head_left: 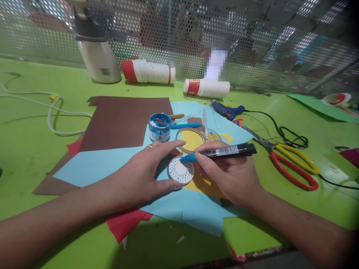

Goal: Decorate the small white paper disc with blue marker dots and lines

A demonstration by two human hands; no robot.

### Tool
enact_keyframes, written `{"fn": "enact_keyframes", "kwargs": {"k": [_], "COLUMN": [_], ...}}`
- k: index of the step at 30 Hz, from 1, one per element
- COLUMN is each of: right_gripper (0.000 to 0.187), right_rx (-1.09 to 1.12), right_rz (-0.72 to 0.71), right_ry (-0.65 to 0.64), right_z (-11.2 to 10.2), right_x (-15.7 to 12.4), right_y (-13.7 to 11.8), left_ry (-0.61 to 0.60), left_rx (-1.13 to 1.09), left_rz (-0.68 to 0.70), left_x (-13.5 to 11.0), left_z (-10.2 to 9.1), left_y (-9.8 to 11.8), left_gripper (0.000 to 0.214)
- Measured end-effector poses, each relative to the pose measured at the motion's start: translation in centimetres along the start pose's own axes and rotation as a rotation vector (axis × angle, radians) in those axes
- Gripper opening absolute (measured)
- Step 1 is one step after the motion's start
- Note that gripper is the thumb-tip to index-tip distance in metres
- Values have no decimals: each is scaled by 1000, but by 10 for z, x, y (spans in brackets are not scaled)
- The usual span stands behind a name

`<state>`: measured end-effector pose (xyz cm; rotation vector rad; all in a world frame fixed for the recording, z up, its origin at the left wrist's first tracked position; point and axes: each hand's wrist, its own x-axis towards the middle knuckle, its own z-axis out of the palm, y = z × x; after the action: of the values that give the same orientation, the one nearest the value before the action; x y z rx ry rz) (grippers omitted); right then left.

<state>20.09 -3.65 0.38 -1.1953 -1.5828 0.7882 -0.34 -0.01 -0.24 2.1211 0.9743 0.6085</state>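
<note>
- A green table is covered with overlapping sheets: a brown sheet at the back and light blue paper under both hands.
- The left hand reaches in from the lower left, palm down. Its forefinger and thumb are spread to brace the disc from above and below.
- The right hand comes in from the lower right, wrist resting low, fingers clamped on the pen like a pencil.
- Red-and-yellow scissors lie to the right.
- The black marker lies nearly level, its blue tip touching the disc's top edge.
- The round disc, white with a hexagon pattern, lies flat between the hands, on the blue paper.
- Judgement: short strokes, with the disc pinned firmly, would likely keep the colour inside the cells.
</note>
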Motion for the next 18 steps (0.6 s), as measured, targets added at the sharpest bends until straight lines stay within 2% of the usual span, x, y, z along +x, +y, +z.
{"fn": "enact_keyframes", "kwargs": {"k": [3,8,14,18], "right_gripper": [2,5,4,3], "right_rx": [-55,-203,-250,-218], "right_rz": [-56,-205,-199,-148], "right_ry": [18,19,16,63], "right_z": [0,-1,-3,-1], "right_x": [0,-1,-3,-3], "right_y": [-1,-3,-2,-1], "left_ry": [-17,-16,-20,-24], "left_rx": [2,15,26,33], "left_rz": [-11,-15,-5,-8], "left_x": [1,1,0,1], "left_z": [0,-1,-1,-1], "left_y": [1,2,0,2], "left_gripper": [75,75,75,75]}}
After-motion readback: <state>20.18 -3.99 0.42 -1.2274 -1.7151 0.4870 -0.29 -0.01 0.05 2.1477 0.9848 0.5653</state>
